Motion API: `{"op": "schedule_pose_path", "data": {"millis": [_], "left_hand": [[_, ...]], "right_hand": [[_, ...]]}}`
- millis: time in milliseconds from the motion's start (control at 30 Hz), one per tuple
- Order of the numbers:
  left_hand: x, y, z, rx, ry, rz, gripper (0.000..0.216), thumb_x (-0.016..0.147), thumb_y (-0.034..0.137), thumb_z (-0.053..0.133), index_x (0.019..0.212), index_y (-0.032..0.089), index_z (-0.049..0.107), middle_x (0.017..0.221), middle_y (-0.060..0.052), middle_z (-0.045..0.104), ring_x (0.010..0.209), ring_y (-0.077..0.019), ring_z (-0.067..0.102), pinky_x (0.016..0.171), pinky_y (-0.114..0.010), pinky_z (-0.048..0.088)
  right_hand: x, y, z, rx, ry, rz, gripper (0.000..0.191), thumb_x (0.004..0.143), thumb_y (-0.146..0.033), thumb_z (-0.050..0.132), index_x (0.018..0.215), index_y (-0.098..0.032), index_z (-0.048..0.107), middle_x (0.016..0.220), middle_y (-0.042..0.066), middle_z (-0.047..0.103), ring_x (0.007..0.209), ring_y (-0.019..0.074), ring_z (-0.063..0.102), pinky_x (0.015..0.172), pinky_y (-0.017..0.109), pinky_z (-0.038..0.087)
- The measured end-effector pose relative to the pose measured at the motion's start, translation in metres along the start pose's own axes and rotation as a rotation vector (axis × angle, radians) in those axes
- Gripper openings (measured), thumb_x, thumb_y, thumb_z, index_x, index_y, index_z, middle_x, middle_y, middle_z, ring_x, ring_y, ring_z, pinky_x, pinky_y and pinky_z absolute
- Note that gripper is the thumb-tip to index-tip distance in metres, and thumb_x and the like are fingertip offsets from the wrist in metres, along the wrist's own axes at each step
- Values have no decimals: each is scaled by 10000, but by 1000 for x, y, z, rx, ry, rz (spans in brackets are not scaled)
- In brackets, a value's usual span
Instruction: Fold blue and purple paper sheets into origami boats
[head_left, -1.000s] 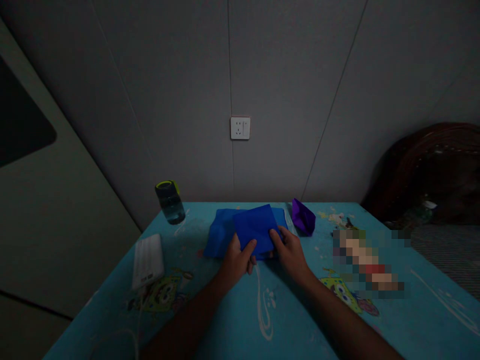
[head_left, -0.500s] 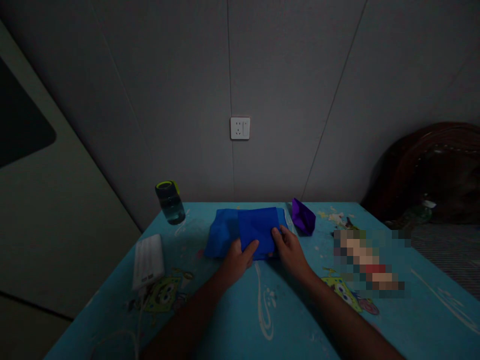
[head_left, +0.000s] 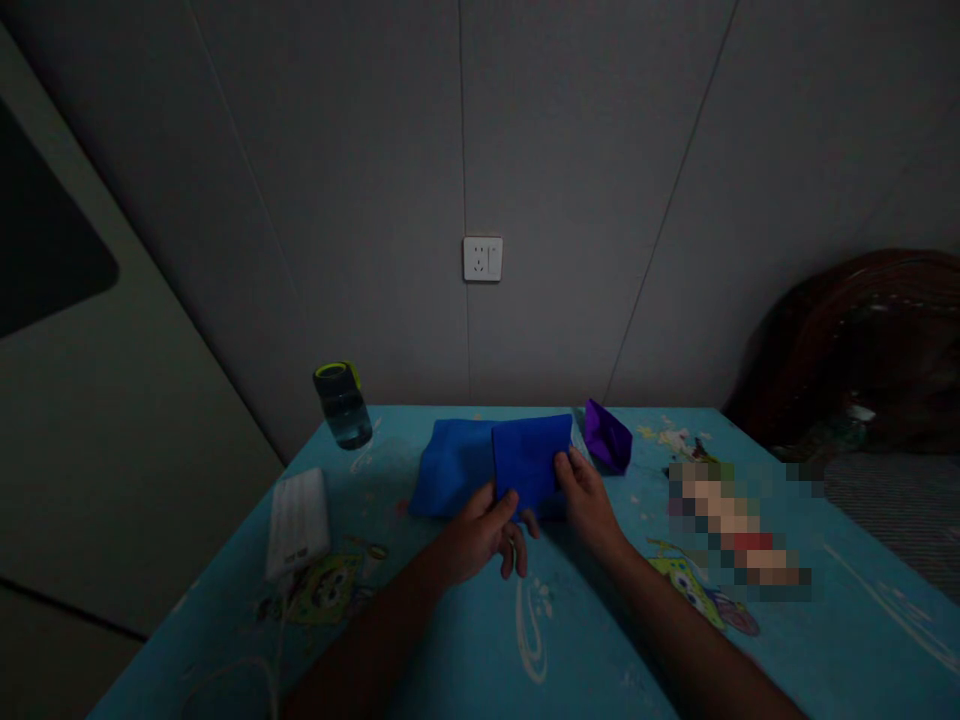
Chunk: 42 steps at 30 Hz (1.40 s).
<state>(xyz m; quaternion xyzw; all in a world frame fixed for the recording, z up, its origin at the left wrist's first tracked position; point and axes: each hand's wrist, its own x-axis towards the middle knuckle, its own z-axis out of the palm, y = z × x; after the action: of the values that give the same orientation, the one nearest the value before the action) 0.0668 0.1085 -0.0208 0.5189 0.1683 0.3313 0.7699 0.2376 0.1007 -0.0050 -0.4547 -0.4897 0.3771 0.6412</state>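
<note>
A dark blue sheet of paper point(head_left: 531, 458) lies partly over a stack of blue sheets point(head_left: 450, 465) at the far middle of the table. My left hand point(head_left: 480, 532) grips the sheet's near left corner, thumb on top and fingers curled under. My right hand point(head_left: 585, 497) pinches its right edge. A folded purple paper shape point(head_left: 606, 437) stands just right of the sheets, apart from my hands.
The table has a light blue cartoon-print cover point(head_left: 540, 620). A water bottle with a green lid point(head_left: 342, 405) stands at the far left. A white power bank point(head_left: 298, 520) with a cable lies at the left. A dark wooden headboard point(head_left: 862, 340) is at right. A wall socket point(head_left: 482, 259) is above.
The dark blue sheet has shifted to the right over the stack. My left hand has moved back toward me to its near corner; my right hand followed to the right edge.
</note>
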Motion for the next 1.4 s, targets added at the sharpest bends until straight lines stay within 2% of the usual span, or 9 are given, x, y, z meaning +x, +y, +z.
{"op": "schedule_pose_path", "data": {"millis": [100,233,400,500,633,800,1067,1233,1400], "left_hand": [[3,0,0,35,122,45,423,874,540,584,1112,197,518,744,46,527,432,-78,555,322,-161,385],[7,5,-4,184,327,162,449,894,365,578,1301,178,543,664,48,494,461,-64,467,410,-172,408],[8,6,-13,550,569,370,485,856,156,486,1316,267,590,1025,-29,504,562,-45,511,517,-206,477],[5,2,-12,655,521,382,562,868,140,480,1406,303,491,1177,-58,463,686,-73,561,606,-220,525],[0,-1,-3,584,377,373,606,917,251,530,1492,295,342,1330,-98,440,964,-171,609,765,-277,566],[4,2,2,386,392,406,716,938,359,527,1542,267,152,1300,-138,545,853,-177,657,696,-312,591],[8,5,-3,304,461,384,628,925,395,543,1469,206,290,976,-85,702,736,-191,718,745,-378,612],[8,5,0,325,503,407,375,906,450,561,1168,184,514,891,-60,711,707,-190,721,670,-330,607],[4,9,1,224,469,363,416,909,554,507,1075,175,548,834,-62,715,762,-216,722,644,-323,597]], "right_hand": [[4,7,-5,-119,44,-31,412,837,-611,587,903,-209,653,834,23,689,770,194,598,691,293,485],[7,13,-7,-132,108,30,538,774,-653,637,1076,-210,687,1067,82,715,991,263,628,861,376,493],[2,7,-1,161,2,251,645,864,-691,484,1334,-256,557,1037,95,725,858,245,686,700,367,556],[-1,2,2,196,-24,271,704,826,-610,624,1415,-259,463,853,39,716,694,197,666,613,324,547],[-2,-1,2,184,-26,215,799,747,-484,768,1431,-261,419,708,-37,652,543,133,588,564,277,502],[-2,-4,0,202,-16,154,754,778,-471,743,1423,-270,408,639,-59,608,509,123,546,531,260,453],[-2,-7,4,194,-2,112,775,756,-473,759,1416,-287,399,711,-34,638,507,120,518,496,264,451],[-3,-10,5,186,-5,105,772,751,-485,761,1407,-286,405,736,-25,634,559,134,534,511,268,467],[-6,-14,6,126,13,42,741,791,-493,718,1427,-291,397,772,-12,629,582,139,518,535,273,463]]}}
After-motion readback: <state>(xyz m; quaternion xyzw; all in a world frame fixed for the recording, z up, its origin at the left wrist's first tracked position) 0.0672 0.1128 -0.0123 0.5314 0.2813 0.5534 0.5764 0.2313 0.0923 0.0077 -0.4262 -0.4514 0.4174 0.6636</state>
